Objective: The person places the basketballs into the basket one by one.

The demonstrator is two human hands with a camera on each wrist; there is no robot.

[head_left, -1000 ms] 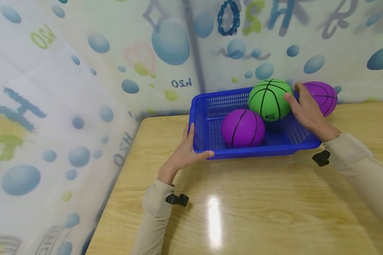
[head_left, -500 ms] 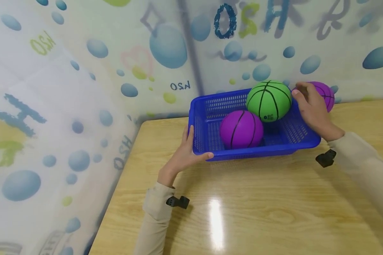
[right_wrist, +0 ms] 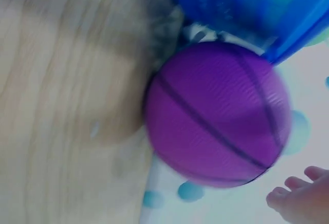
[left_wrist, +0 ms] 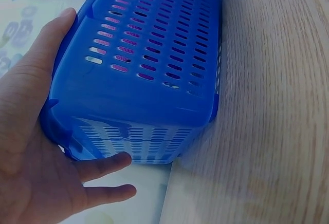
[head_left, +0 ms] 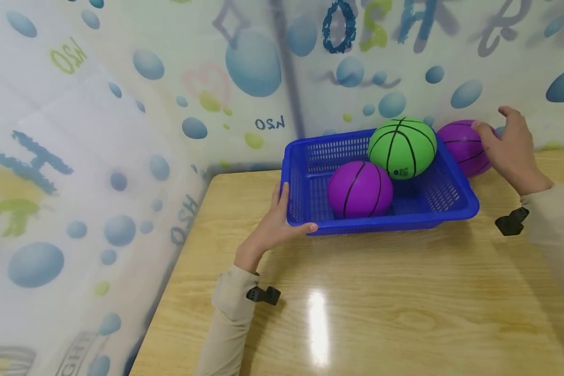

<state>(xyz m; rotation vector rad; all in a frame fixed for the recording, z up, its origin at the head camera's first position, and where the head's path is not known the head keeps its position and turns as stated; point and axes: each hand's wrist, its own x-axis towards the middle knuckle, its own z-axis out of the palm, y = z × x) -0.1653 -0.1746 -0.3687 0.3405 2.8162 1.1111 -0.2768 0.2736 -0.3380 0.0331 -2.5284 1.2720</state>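
A patterned wall (head_left: 324,99) is running behind everything, and it is showing blue drops, yellow-green drops and large letters. In front of it, I am looking down on a wood-grain counter (head_left: 380,303), which is reflecting a bright strip of light. On this counter the blue plastic basket (head_left: 395,223) is standing close to the wall, and its sides are showing rows of narrow slots. Beige sleeves (head_left: 227,324) are covering both forearms.

The green mini basketball (head_left: 401,149) is resting in the back right part of the basket and is rising above the rim. The inner purple mini basketball (head_left: 359,189) is sitting in front of it, nearer to the middle; the two are overlapping in the head view, so I cannot tell if they are touching. The outer purple mini basketball (head_left: 462,149) is lying outside, just beside the right end of the basket, toward the back of the counter.

The left hand (head_left: 273,224) is bracing the near left corner of the basket, with its thumb at the rim and its visible fingers spreading nearly straight. The right hand (head_left: 512,149) is hovering near the outer ball with loosely bent fingers, holding nothing; in the right wrist view I am seeing a gap between the ball and the visible fingertips. Black wrist cameras (head_left: 263,295) are sitting beside both cuffs.
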